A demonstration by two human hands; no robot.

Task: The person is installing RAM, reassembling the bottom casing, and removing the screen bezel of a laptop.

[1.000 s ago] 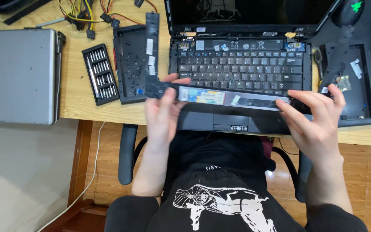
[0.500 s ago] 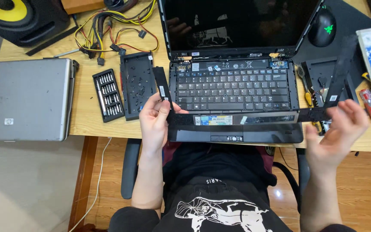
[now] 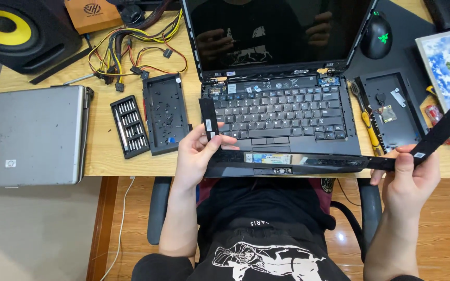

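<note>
The desk [image 3: 105, 156] spans the view ahead of both hands. An open black laptop [image 3: 282, 112] sits directly beyond the hands, screen dark, keyboard exposed, its front edge at the near rim of the desk. A closed silver laptop [image 3: 29, 136] lies well to the left of the left hand. A black speaker with a yellow cone [image 3: 19, 31] stands far beyond and left of it.

The black palmrest frame [image 3: 308, 161] is lifted off the laptop and held between the hands: its long front bar runs from one hand to the other just above the laptop's front edge, one side arm rises beside the left hand, the other angles up and away past the right hand.

A black cover panel [image 3: 165, 114] lies just beyond and left of the left hand. A second black panel [image 3: 391, 106] lies beyond the right hand. A screwdriver bit case [image 3: 129, 126] sits beside the first panel, further left. A black mouse [image 3: 377, 36] rests far beyond the right hand.

Left hand [image 3: 196, 153]: fingers curled, pinching the frame's left corner. Right hand [image 3: 410, 174]: closed around the frame's right corner.
</note>
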